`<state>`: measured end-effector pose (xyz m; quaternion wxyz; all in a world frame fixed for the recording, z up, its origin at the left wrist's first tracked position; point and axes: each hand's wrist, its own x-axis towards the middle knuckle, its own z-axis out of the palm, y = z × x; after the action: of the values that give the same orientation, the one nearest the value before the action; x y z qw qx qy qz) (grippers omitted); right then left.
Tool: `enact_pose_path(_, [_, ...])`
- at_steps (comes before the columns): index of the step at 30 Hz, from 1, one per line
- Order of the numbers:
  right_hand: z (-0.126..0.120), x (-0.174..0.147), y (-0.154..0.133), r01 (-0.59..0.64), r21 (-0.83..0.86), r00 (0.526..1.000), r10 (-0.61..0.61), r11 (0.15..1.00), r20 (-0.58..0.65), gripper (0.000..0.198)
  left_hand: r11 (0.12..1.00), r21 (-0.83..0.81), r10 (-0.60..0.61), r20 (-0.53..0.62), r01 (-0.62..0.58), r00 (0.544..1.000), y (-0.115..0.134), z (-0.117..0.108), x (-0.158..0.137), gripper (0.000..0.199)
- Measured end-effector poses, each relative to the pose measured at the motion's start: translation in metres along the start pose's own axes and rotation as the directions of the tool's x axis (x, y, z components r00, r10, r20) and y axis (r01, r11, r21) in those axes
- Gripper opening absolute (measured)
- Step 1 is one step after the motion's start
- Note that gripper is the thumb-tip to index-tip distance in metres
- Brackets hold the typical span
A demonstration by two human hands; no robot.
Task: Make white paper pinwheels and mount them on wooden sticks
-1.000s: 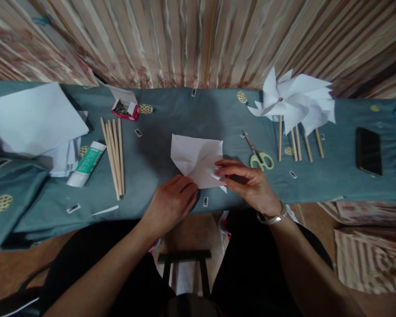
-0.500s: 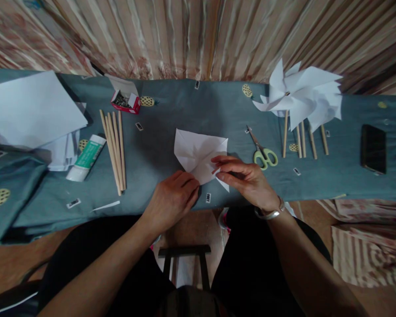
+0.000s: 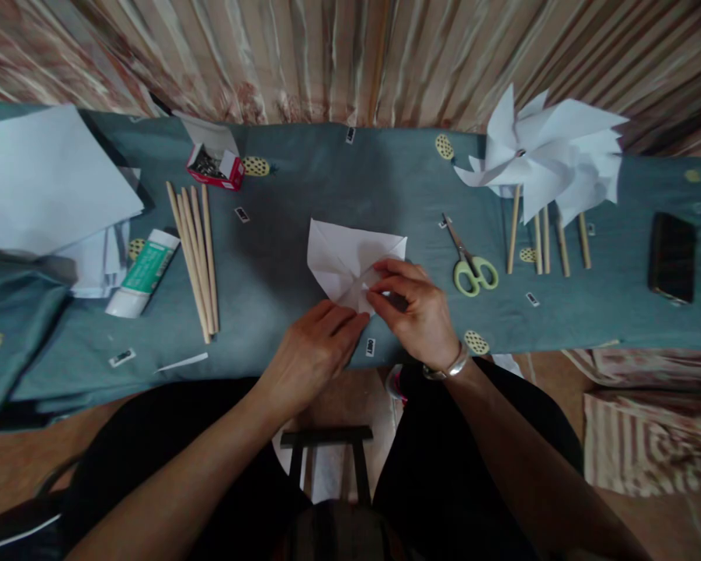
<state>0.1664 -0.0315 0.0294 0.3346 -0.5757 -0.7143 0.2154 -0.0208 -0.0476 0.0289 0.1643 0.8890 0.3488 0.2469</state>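
A white sheet of paper (image 3: 350,248), creased and cut from its corners, lies at the middle of the cloth-covered table. My left hand (image 3: 318,343) is closed on its near edge, thumb and fingers pressed together. With thumb and fingertips my right hand (image 3: 417,308) pinches a corner flap of the same paper, bent in toward the centre. The fingers cover part of the near side. Green-handled scissors (image 3: 473,269) lie to the right of my right hand.
Several wooden sticks (image 3: 195,265), a glue tube (image 3: 145,273) and a red box of pins (image 3: 216,165) lie left, beside stacked paper (image 3: 47,179). Finished paper pinwheels (image 3: 537,156) on sticks and a phone (image 3: 671,257) are at right.
My right hand has moved left, bringing the pinched flap from the right side in to the paper's centre. My left hand has shifted slightly right along the near edge.
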Motion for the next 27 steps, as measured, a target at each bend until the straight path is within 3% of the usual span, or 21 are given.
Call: enact_pose_path(27, [0.0025,-0.0012,-0.0024,0.025,-0.054,1.000,-0.025,0.998,0.008,0.011,1.000,0.010,-0.003,0.023,0.002,1.000,0.0015,-0.0003,-0.0015,0.019])
